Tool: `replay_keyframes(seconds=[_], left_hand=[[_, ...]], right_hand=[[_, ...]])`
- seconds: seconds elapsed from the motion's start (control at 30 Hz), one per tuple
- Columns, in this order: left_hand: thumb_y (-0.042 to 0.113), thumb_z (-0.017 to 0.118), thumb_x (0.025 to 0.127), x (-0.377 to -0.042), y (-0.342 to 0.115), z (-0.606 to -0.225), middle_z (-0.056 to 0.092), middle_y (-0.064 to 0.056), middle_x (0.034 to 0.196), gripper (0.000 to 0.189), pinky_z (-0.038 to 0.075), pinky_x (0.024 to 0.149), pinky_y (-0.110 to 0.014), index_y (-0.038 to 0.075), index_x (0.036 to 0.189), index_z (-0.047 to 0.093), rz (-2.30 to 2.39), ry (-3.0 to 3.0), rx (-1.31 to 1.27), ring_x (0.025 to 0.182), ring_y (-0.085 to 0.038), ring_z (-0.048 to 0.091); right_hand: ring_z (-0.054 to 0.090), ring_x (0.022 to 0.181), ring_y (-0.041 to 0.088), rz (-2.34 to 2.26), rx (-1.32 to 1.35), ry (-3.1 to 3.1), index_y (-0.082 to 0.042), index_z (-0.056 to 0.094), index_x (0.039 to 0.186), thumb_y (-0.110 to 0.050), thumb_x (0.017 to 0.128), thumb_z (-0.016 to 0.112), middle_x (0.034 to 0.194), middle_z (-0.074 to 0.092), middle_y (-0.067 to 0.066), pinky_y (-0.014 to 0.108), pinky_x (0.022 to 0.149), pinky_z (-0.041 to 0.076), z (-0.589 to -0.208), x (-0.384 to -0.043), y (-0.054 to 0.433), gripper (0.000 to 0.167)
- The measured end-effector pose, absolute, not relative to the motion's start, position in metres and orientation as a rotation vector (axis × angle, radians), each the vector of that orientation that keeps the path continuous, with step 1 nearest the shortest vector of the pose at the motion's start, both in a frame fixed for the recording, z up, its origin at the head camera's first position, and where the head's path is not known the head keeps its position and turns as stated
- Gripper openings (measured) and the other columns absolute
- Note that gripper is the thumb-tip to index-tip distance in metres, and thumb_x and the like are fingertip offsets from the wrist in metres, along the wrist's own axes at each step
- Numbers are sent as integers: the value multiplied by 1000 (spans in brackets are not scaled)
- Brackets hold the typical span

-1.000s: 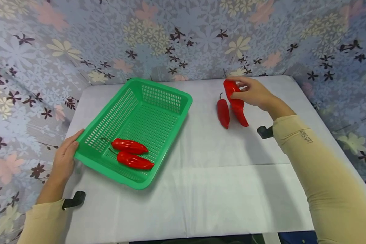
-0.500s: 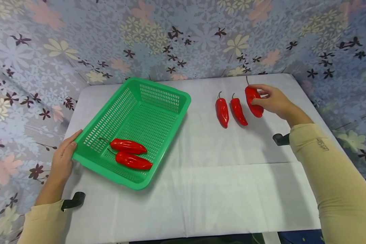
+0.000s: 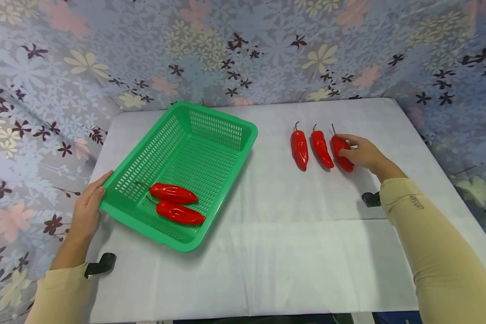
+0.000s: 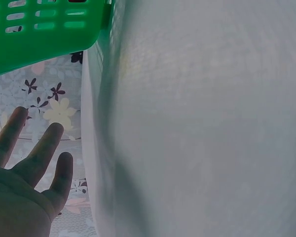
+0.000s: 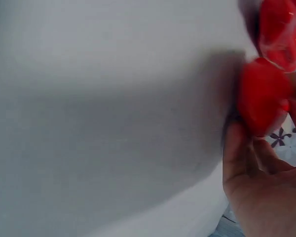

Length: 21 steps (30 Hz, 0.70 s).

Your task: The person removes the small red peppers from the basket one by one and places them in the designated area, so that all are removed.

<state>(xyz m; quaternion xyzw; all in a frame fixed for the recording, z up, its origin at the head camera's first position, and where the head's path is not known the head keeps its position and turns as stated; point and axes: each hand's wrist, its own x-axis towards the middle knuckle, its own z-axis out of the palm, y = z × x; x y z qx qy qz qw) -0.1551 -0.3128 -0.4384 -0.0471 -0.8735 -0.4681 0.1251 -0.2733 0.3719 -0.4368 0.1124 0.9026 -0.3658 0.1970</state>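
While its fingers show straight on my left wrist feed, one left hand (image 3: 87, 204) rests uncurled against the left corner of the green basket (image 3: 198, 164), near the tabletop's (image 3: 283, 252) left edge.

Basket, one: perforated, set askew, occupying the tabletop's left part from near the back edge forward. Contents, two: the upper pepper (image 3: 173, 193) and the lower pepper (image 3: 180, 213), both red, side by side toward its near end, stems pointing left.

Row, right of centre near the tabletop's back edge, all red, stems to the back. Item one, the first pepper (image 3: 299, 150), upright to my view. Item two, the middle pepper (image 3: 321, 148), just beside it, slightly slanted. Item three, the third pepper (image 3: 345, 164), slanted likewise, pinched between thumb and fingers of one right hand (image 3: 364, 155).

Change noted: half a second ago I had item three nearer the back edge, out of line; now it lies alongside item two. I judge this placing all but done, three in the row against two in the basket, with release outstanding. Whether item three bears fully on the tabletop, I cannot tell.
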Motion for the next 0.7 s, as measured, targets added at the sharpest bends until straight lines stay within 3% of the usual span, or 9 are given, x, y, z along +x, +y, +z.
replay_keyframes(seconds=[0.33,0.7], left_hand=[[19,34,110,-156,-313,-440,47,3,146,44,26,104,-18,12,151,48,-1379,-2539,-130,128,-2,40],[19,34,110,-155,-312,-438,48,4,144,44,28,102,-18,12,151,49,-1382,-2535,-143,125,-2,42]], right_hand=[[16,142,55,-982,342,2551,-27,15,162,-40,101,58,160,12,31,68,100,34,-430,-274,375,76],[17,144,53,-1021,390,2733,-31,6,163,-74,86,57,165,4,23,74,100,26,-404,-269,379,101]])
